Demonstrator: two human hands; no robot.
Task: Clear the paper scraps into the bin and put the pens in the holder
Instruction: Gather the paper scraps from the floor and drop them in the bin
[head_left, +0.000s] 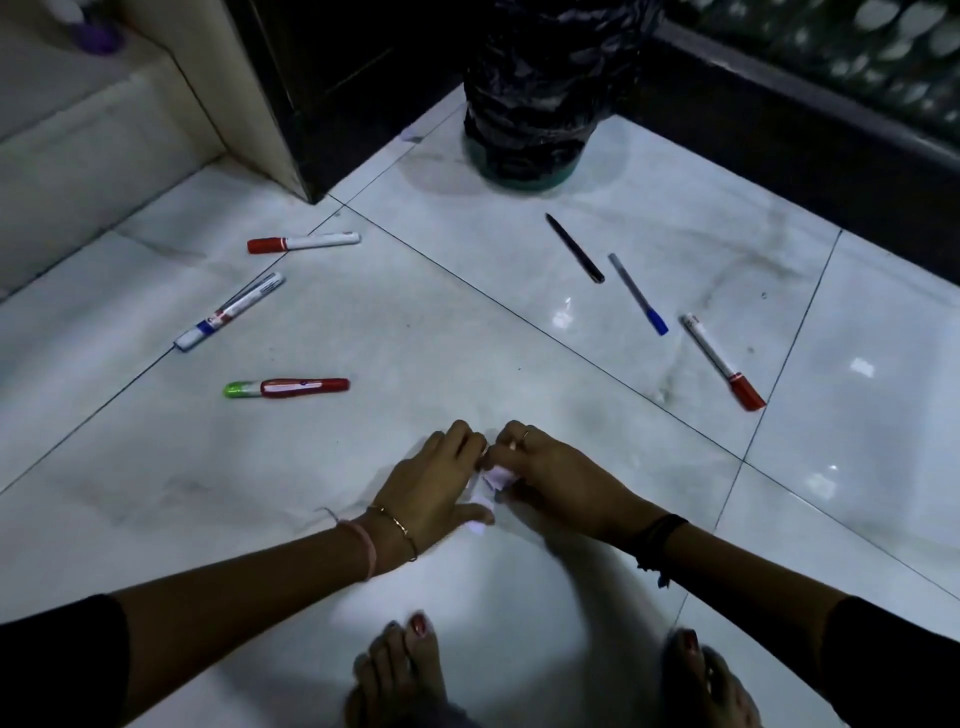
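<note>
- Risk: paper scraps (493, 480) gathered loosely between the hands could slip out on the way to the bin (540, 104), well apart on the floor (467, 338).
- Left hand (434, 491): fingers curled around the scraps, touching them.
- Right hand (556, 480): fingers pinched closed on the scraps.
- Pens (575, 248) lie scattered; no holder visible.

left hand (431, 483), right hand (558, 480): together gripping paper scraps (496, 475) | floor (467, 338): six pens scattered
</note>
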